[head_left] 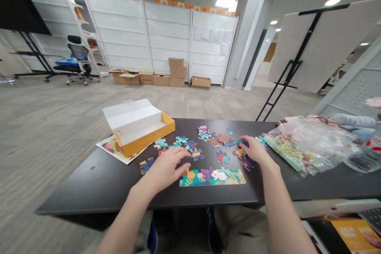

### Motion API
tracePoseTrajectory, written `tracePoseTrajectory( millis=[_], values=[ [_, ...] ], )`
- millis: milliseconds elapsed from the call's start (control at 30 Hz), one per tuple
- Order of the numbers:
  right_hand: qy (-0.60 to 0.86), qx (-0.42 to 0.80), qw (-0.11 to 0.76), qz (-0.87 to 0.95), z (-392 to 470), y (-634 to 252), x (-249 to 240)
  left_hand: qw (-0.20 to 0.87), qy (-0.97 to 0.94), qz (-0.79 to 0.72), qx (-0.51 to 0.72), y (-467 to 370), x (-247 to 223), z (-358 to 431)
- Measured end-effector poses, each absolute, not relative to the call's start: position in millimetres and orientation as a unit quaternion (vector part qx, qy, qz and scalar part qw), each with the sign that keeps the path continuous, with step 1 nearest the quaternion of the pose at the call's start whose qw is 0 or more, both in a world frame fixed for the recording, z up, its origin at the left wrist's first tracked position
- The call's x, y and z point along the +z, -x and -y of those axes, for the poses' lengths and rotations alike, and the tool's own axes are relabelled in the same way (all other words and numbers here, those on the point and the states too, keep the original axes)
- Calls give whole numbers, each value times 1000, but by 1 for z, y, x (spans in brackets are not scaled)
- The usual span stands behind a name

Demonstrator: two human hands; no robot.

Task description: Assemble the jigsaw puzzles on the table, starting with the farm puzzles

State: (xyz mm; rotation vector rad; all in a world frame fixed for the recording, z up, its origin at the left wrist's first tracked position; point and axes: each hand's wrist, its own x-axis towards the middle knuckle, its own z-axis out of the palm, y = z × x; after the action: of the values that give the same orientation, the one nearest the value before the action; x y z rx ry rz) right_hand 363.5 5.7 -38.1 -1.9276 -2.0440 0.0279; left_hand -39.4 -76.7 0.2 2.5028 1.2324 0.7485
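A joined strip of puzzle pieces [230, 177], with a white rabbit [219, 174] among plants, lies flat near the close edge of the dark counter [95, 190]. The left hand [168, 166] is at its left end, thumb and fingers parted with nothing visible between them; whether the thumb touches the strip is unclear. Past the strip, loose puzzle pieces [220, 139] lie scattered and partly heaped, and one red and teal piece [222, 158] sits apart between the hands. The right hand [256, 150] reaches into the pieces on the right, fingers bent down over them; I cannot tell whether they grip one. Left of the pieces, an open yellow box [169, 122] with a white interior rests partly on a printed sheet [108, 149]. To the right lies a clear plastic bag [312, 143] of colourful items. Beyond the counter, cardboard boxes [177, 72] stand on the floor against white shelving panels [168, 31], with an office chair [77, 61] to the left and a white board on a black stand [297, 51] to the right.
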Motion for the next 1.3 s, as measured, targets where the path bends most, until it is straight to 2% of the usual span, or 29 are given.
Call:
tracePoseTrajectory(
  millis=[267,533,767,1033,1300],
  values=[
    [689,24,178,702,-2,-358,-31,38,-834,-495,241,86,-14,65],
    [681,49,196,703,-3,-357,-28,19,-822,-543,171,78,-15,67],
    [668,18,234,707,-4,-355,-31,16,-824,-542,164,67,-12,69],
    [673,1,217,707,-8,-347,-37,34,-835,-523,168,42,-7,69],
    [680,-19,161,715,-6,-339,-36,49,-852,-486,190,8,-4,59]
  ],
)
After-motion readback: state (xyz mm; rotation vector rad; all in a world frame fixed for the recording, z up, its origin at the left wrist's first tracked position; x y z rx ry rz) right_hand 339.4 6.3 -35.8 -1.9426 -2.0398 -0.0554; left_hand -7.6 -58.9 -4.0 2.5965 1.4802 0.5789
